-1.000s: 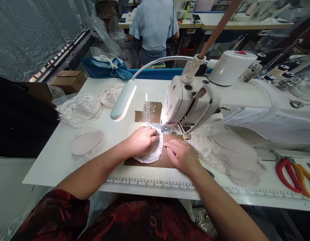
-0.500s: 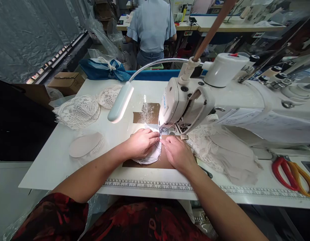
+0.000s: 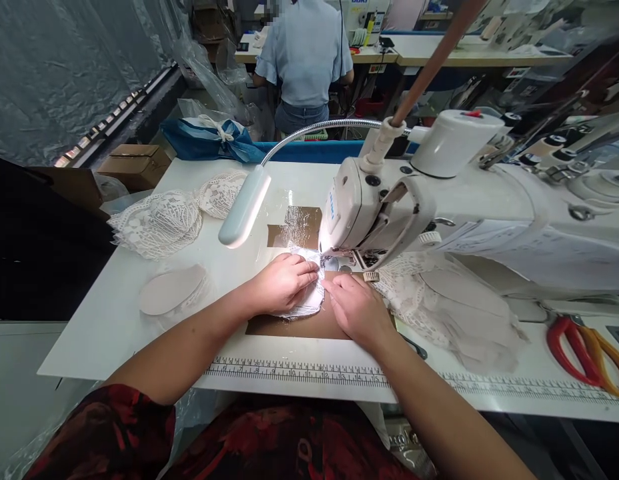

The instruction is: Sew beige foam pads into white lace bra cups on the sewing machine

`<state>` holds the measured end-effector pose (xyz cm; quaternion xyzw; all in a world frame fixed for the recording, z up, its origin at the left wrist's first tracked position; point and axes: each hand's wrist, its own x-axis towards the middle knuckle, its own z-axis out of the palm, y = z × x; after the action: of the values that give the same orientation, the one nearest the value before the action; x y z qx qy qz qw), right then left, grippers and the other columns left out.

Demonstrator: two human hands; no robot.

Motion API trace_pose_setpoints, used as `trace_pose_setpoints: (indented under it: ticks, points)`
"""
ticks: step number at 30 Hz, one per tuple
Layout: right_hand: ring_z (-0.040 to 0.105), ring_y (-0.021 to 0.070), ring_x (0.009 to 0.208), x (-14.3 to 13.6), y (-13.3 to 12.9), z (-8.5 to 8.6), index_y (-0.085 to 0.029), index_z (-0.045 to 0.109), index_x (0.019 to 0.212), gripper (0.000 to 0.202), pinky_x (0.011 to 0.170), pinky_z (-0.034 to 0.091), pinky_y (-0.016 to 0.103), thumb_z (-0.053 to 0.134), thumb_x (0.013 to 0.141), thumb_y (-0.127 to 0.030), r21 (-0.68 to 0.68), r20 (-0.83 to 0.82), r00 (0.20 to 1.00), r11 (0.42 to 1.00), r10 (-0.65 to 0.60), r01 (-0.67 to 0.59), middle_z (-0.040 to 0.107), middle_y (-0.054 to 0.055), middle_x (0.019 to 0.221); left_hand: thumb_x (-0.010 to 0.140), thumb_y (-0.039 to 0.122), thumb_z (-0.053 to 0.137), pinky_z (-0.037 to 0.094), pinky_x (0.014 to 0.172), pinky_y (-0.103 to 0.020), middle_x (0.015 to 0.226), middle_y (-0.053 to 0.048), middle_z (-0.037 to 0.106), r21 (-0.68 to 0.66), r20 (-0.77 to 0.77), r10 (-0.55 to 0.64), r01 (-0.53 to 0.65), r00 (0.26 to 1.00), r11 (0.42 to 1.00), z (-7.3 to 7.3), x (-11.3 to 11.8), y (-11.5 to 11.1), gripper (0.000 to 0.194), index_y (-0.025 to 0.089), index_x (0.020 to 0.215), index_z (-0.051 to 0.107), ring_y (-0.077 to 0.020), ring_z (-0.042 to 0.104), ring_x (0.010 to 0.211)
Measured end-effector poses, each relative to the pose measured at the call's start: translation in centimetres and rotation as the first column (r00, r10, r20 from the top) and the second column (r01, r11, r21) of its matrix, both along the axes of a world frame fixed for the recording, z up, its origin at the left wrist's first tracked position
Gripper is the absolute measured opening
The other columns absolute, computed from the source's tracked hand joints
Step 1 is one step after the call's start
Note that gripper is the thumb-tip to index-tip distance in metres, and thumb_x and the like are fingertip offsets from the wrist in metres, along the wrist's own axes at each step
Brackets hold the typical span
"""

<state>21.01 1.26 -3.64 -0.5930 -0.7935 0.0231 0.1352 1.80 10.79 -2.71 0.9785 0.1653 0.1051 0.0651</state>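
Note:
A small white fabric piece (image 3: 309,305) lies under the needle area of the white sewing machine (image 3: 357,200). My left hand (image 3: 284,283) rests over it, fingers together and pressing it down just left of the needle. At the cloth's right edge, my right hand (image 3: 357,303) has its fingers curled, with thumb and index finger meeting the edge near the presser foot. The tips of both hands partly hide the seam. Brown tape (image 3: 289,327) covers the table surface beneath the cloth.
Lace cups (image 3: 157,223) and a beige oval pad (image 3: 172,291) lie left. Lace and beige fabric pieces (image 3: 459,313) are heaped right, beside red-and-orange-handled scissors (image 3: 579,353). A lamp (image 3: 245,207) hangs over the table. A ruler strip (image 3: 299,371) runs along the front edge. A person (image 3: 307,60) sits beyond.
The white fabric has slid a little away from me toward the needle, its near edge now further from the table front. Both hands keep nearly the same place on it.

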Motion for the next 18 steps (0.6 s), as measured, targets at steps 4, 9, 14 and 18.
trace_pose_setpoints:
  ticks: [4, 9, 14, 18]
  points:
    - [0.049, 0.0179, 0.074, 0.3, -0.36, -0.19, -0.02, 0.069, 0.103, 0.033, 0.069, 0.035, 0.029, 0.044, 0.085, -0.01, 0.01, -0.056, 0.997, 0.999, 0.052, -0.051, 0.064, 0.005, 0.086, 0.092, 0.021, 0.045, 0.043, 0.085, -0.038, 0.123, -0.011, 0.063, 0.015, -0.019, -0.016, 0.016, 1.0, 1.0, 0.15, -0.13, 0.04, 0.033, 0.012, 0.118, 0.063, -0.0233, 0.054, 0.098]
    - [0.051, 0.02, 0.078, 0.2, -0.24, -0.21, -0.016, 0.065, 0.116, 0.036, 0.071, 0.037, 0.031, 0.043, 0.087, -0.013, 0.015, -0.027, 0.999, 1.0, 0.017, -0.016, 0.065, 0.007, 0.09, 0.09, 0.019, 0.048, 0.044, 0.083, -0.038, 0.124, -0.013, 0.062, 0.018, -0.042, -0.007, 0.007, 0.999, 1.0, 0.16, 0.16, -0.4, 0.034, 0.011, 0.12, 0.062, -0.0237, 0.055, 0.098]
    - [0.052, 0.0209, 0.078, -0.15, 0.13, -0.13, -0.015, 0.065, 0.116, 0.037, 0.072, 0.038, 0.033, 0.041, 0.088, -0.014, -0.014, 0.02, 1.0, 1.0, -0.015, 0.016, 0.065, 0.009, 0.088, 0.094, 0.023, 0.044, 0.045, 0.082, -0.038, 0.127, -0.016, 0.059, 0.002, -0.028, -0.001, 0.001, 1.0, 1.0, 0.02, 0.35, -0.53, 0.036, 0.01, 0.123, 0.06, -0.0245, 0.055, 0.1]
    - [0.053, 0.0207, 0.076, -0.33, 0.37, -0.08, -0.014, 0.066, 0.116, 0.037, 0.071, 0.038, 0.033, 0.038, 0.091, -0.014, -0.005, 0.032, 0.999, 1.0, -0.029, 0.029, 0.065, 0.009, 0.086, 0.094, 0.023, 0.042, 0.046, 0.083, -0.038, 0.128, -0.016, 0.059, 0.003, -0.025, 0.007, -0.007, 1.0, 1.0, -0.03, 0.47, -0.28, 0.037, 0.01, 0.124, 0.059, -0.0248, 0.055, 0.101]
